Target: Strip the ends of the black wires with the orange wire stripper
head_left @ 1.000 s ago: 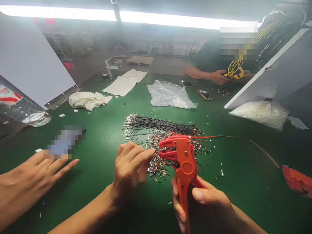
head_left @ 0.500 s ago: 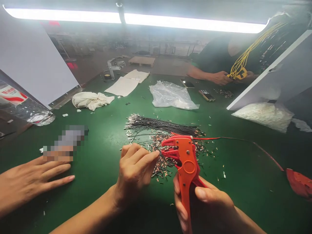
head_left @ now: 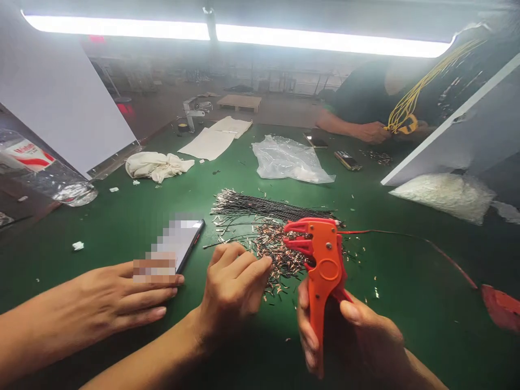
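Note:
My left hand (head_left: 233,281) is closed in a pinch in front of the wire pile. A thin black wire (head_left: 212,245) with a pale metal end shows at its left, apparently running through the fist; most of it is hidden by the fingers. My right hand (head_left: 365,330) grips the handles of an orange and red wire stripper (head_left: 328,268), held upright with its jaws facing left. A gap separates the jaws from my left fingertips. Behind them lies a bundle of black wires (head_left: 268,205) with metal ends, above scattered copper and black offcuts (head_left: 276,241).
At left, another person's hand (head_left: 105,298) holds a phone (head_left: 190,238) on the green table. A white cloth (head_left: 156,165), paper (head_left: 211,141), a clear plastic bag (head_left: 288,160) and a bottle (head_left: 44,168) lie around. Across, a co-worker's hand (head_left: 374,131) holds yellow wires (head_left: 400,111).
The wire stripper in my right hand has moved right and slightly up, away from my left fingertips. The other person's hand and phone have come rightward, closer to my left hand.

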A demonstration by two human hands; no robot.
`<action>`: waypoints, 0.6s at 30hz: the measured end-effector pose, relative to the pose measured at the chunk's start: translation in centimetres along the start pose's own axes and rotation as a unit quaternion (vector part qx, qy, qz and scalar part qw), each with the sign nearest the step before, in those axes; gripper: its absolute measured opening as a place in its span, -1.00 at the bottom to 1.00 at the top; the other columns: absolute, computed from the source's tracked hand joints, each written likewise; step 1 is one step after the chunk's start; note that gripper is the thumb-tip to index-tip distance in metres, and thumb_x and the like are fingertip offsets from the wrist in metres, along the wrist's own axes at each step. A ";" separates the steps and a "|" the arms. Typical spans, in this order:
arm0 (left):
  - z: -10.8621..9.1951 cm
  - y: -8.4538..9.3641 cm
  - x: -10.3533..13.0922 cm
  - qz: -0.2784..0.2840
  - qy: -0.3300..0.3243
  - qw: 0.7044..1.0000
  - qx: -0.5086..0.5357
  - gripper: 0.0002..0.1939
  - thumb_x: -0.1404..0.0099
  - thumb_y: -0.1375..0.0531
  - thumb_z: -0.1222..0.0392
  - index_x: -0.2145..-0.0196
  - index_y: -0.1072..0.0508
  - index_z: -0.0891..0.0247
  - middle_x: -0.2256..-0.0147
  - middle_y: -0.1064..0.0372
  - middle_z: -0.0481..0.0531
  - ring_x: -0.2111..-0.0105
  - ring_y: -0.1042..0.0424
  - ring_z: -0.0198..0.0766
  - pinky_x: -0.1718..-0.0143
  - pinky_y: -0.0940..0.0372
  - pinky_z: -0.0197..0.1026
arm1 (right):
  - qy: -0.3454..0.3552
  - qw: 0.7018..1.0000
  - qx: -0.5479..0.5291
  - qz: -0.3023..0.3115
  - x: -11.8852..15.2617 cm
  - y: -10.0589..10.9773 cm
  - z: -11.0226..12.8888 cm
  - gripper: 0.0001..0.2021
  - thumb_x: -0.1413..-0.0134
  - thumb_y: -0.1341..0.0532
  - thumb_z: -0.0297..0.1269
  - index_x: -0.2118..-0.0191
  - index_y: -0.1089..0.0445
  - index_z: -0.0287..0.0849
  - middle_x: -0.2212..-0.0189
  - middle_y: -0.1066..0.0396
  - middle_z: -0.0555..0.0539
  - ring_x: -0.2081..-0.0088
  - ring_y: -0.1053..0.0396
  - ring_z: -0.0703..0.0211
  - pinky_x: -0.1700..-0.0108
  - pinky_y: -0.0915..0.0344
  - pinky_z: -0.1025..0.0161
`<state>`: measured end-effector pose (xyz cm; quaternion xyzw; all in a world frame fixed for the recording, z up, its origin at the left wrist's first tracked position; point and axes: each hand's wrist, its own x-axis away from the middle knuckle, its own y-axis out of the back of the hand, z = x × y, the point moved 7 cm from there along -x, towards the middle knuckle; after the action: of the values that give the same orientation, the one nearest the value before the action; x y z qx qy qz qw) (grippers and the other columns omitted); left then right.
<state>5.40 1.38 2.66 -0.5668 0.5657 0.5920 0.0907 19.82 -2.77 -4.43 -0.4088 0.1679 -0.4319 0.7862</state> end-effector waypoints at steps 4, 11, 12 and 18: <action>-0.9 -0.1 0.4 -0.012 -0.045 0.999 -0.004 -0.84 -0.20 -0.25 0.46 0.26 -0.44 0.32 0.58 -0.39 -0.07 0.51 -0.24 -0.28 0.38 -0.13 -0.18 | 0.108 0.956 0.231 -0.144 0.6 1.5 3.9 -0.57 -0.19 -0.14 0.06 0.01 -0.35 -0.17 0.36 -0.46 -0.10 0.35 -0.42 0.04 0.28 -0.37 0.13; -2.3 -0.8 1.1 -0.006 -0.106 0.994 0.007 -0.84 -0.19 -0.18 0.45 0.25 -0.45 0.35 0.61 -0.30 -0.06 0.52 -0.20 -0.27 0.40 -0.10 -0.17 | 0.087 0.540 0.704 -0.454 3.0 4.6 9.4 -0.55 -0.14 -0.12 0.17 0.04 -0.32 -0.06 0.28 -0.44 -0.11 0.27 -0.37 -0.12 0.20 -0.28 -0.01; -2.6 -1.1 1.3 0.005 -0.112 0.994 0.006 -0.84 -0.19 -0.17 0.45 0.27 -0.46 0.34 0.60 -0.29 -0.06 0.51 -0.20 -0.26 0.39 -0.10 -0.16 | 0.082 0.501 0.739 -0.442 2.8 4.8 9.3 -0.54 -0.15 -0.11 0.16 0.04 -0.33 -0.09 0.23 -0.45 -0.15 0.22 -0.38 -0.17 0.16 -0.29 -0.04; -3.7 -3.0 2.4 0.079 -0.148 0.986 -0.008 -0.92 -0.19 -0.12 0.37 0.37 -0.40 0.27 0.54 -0.26 -0.05 0.49 -0.20 -0.27 0.39 -0.08 -0.16 | 0.036 0.287 0.901 -0.323 0.6 5.3 6.1 -0.42 -0.20 -0.11 0.13 -0.04 -0.34 -0.33 0.22 -0.43 -0.29 0.20 -0.36 -0.26 0.16 -0.35 -0.09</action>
<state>8.96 -1.71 0.15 -0.4278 0.5838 0.6792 0.1215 26.81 1.31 -4.86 0.5523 -0.4449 -0.5437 0.4488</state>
